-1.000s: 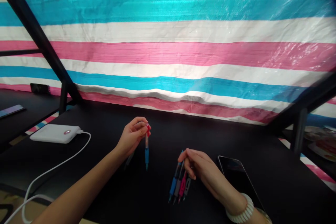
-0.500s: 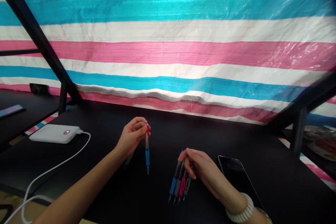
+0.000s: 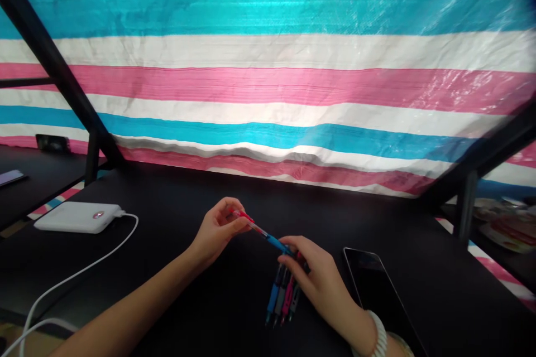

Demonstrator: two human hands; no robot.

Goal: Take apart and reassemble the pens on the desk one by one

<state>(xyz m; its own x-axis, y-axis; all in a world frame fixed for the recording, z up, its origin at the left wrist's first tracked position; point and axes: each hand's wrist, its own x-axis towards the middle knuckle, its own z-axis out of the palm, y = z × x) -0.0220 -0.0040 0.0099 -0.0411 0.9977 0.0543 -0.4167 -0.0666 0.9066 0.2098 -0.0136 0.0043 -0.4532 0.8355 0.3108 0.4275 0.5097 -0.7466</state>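
Observation:
A pen with a red top, clear barrel and blue grip slants down to the right between my hands. My left hand pinches its red end between thumb and fingers. At the blue grip end, my right hand has its thumb and fingers closed around the tip, which they hide. Just under the right hand, several pens lie side by side on the black table: a blue pen, a pink pen and dark grey ones. Their upper ends are covered by the right hand.
A white power bank with a white cable lies at the left. A dark phone rests right of my right hand. Black frame bars slope at both sides, and a striped sheet hangs behind the table.
The pen has swung from hanging upright to slanting toward the right. My right hand has left the tops of the row of pens and closed on its lower end.

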